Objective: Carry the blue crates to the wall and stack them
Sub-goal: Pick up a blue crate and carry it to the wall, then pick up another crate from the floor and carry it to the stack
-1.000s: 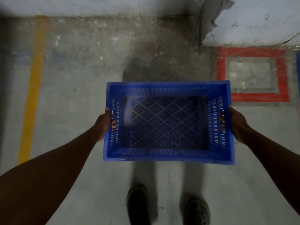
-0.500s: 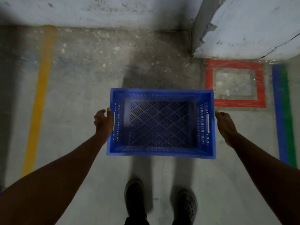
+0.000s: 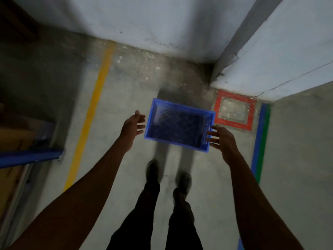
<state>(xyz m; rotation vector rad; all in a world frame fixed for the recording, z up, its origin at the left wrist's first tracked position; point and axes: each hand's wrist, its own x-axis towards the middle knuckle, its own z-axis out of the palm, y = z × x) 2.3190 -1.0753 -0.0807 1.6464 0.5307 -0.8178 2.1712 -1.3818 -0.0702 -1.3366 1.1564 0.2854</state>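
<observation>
Crate (image 3: 180, 126), blue and empty, sits on the concrete floor (image 3: 126, 98) at the centre of the frame, its slotted sides and lattice bottom showing, a little short of the white wall (image 3: 162, 24) across the top. Left hand (image 3: 132, 128) hovers just beside the crate's left side, fingers straight and slightly spread, not touching it and holding nothing. Right hand (image 3: 222, 139) is at the crate's lower right corner, fingers straight and spread, their tips overlapping the rim; contact cannot be told. Right of the crate lies a red square (image 3: 234, 124) taped on the floor, then a blue-green stripe (image 3: 259, 141). A yellow line (image 3: 90, 120) runs down the left. Shoes (image 3: 153, 170) stand below the crate.
</observation>
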